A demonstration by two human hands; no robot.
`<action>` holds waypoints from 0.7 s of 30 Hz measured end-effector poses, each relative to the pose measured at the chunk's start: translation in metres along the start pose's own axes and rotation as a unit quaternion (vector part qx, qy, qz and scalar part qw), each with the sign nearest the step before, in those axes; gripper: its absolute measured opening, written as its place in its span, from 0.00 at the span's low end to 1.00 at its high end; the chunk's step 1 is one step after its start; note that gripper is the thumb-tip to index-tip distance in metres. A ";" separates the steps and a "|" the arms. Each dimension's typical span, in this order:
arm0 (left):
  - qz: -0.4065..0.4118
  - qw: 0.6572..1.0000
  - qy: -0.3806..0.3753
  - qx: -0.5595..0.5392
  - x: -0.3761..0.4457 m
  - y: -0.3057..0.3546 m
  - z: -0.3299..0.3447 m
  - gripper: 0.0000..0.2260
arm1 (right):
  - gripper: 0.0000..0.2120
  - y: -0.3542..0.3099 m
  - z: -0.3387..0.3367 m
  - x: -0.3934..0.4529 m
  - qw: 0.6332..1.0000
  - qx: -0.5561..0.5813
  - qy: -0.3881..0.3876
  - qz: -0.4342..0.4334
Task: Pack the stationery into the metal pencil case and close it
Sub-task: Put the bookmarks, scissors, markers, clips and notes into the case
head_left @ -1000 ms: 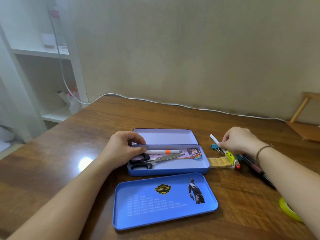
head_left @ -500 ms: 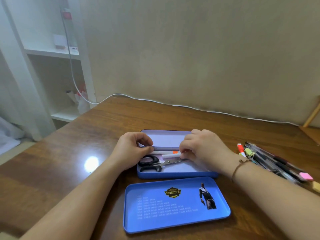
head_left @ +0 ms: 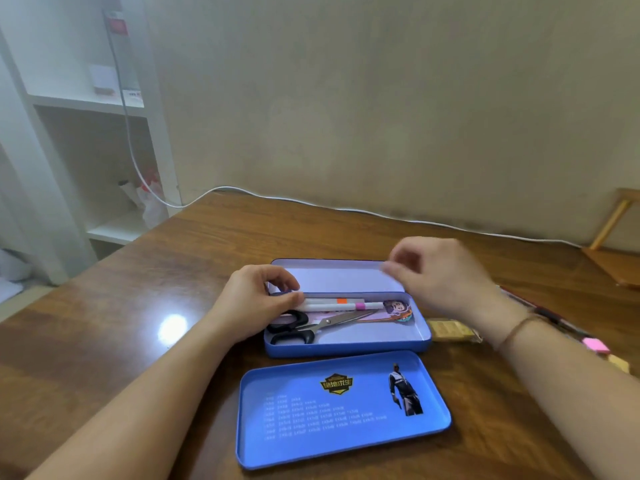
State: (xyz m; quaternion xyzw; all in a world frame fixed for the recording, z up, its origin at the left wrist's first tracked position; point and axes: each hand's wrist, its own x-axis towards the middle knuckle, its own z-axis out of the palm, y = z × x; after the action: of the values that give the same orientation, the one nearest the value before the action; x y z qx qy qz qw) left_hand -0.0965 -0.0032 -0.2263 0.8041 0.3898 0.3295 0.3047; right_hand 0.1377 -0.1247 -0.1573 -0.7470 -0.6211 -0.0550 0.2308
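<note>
The blue metal pencil case [head_left: 346,348] lies open on the wooden table, its hinged lid [head_left: 332,275] flat behind it. Inside are black-handled scissors [head_left: 332,323], a white pen with an orange band [head_left: 341,301], a white pen with a pink band [head_left: 360,306] and a cartoon bookmark [head_left: 398,308]. My left hand [head_left: 252,299] pinches the case's far left rim between thumb and fingers. My right hand [head_left: 440,275] hovers blurred above the case's right end, fingers loosely curled and holding nothing.
A separate blue printed tray [head_left: 343,410] lies in front of the case. To the right sit a tan block [head_left: 448,330], a pink eraser [head_left: 595,344] and several pens [head_left: 554,317]. A white cable [head_left: 311,202] runs along the wall; white shelves stand at the left.
My right hand carried the pink-banded pen from the pile on the right into the case, released it, and has lifted up and to the right. My left hand stayed on the rim.
</note>
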 end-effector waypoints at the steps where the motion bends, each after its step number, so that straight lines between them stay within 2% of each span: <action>1: 0.012 1.000 0.016 -0.002 0.000 0.000 -0.001 0.04 | 0.10 0.015 -0.014 -0.006 0.999 -0.029 0.007 0.039; 4: 0.086 0.995 0.051 0.010 -0.002 0.003 -0.003 0.04 | 0.11 0.050 -0.048 -0.033 0.975 -0.125 -0.077 0.169; 7: 0.170 0.984 0.014 0.058 -0.007 0.009 0.002 0.09 | 0.14 0.060 -0.049 -0.050 0.957 -0.091 -0.129 0.244; 9: 0.189 0.977 -0.013 0.099 -0.011 0.011 0.006 0.11 | 0.17 0.060 -0.041 -0.052 0.946 -0.044 -0.156 0.280; 14: 0.147 0.976 -0.071 0.145 -0.014 0.009 0.003 0.13 | 0.20 0.057 -0.032 -0.046 0.932 -0.024 -0.178 0.315; 18: 0.108 0.979 -0.102 0.142 -0.015 0.011 0.003 0.10 | 0.17 0.059 -0.027 -0.043 0.926 -0.018 -0.190 0.326; 21: 0.103 0.979 -0.118 0.132 -0.015 0.011 0.002 0.10 | 0.13 0.059 -0.025 -0.044 0.936 -0.042 -0.183 0.297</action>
State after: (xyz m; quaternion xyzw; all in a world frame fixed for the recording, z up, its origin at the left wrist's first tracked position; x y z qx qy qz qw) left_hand -0.0976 -0.0220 -0.2237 0.9064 0.3064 0.2072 0.2039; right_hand 0.1897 -0.1816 -0.1680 -0.9034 -0.3998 0.1281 0.0873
